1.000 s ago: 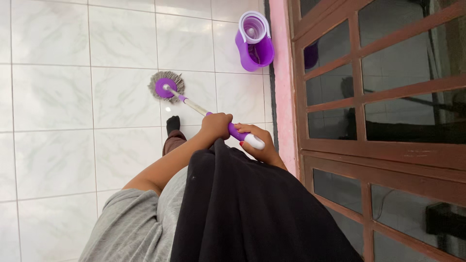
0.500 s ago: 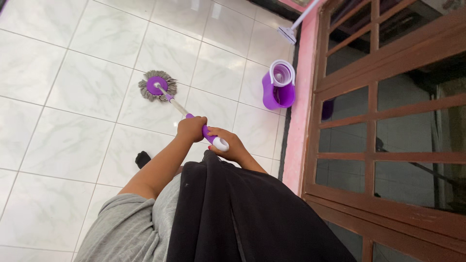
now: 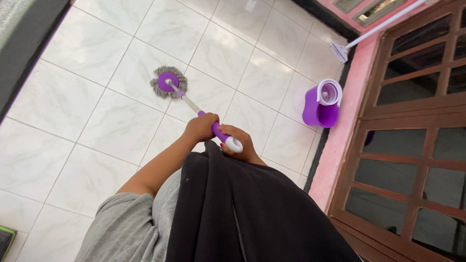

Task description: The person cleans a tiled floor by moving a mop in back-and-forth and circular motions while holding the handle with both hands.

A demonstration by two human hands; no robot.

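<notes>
A spin mop with a purple and white handle [image 3: 221, 135] runs down to its round grey head [image 3: 168, 82], which rests flat on the white marbled floor tiles. My left hand [image 3: 200, 127] is wrapped around the purple grip lower on the handle. My right hand [image 3: 242, 145] grips the white top end, just behind the left. A black cloth hangs over my front and hides my lower body. My left arm wears a short grey sleeve.
A purple mop bucket [image 3: 321, 106] with a white spinner basket stands by the pink wall base [image 3: 340, 140]. A white squeegee-like tool [image 3: 341, 51] leans against that wall. A brown wooden window frame [image 3: 412, 145] fills the right. A dark strip [image 3: 24, 43] borders the floor at upper left.
The view has tilted and swung left, so bucket and window slid rightward in frame. The mop head stays on the floor ahead; both hands keep their grip on the handle.
</notes>
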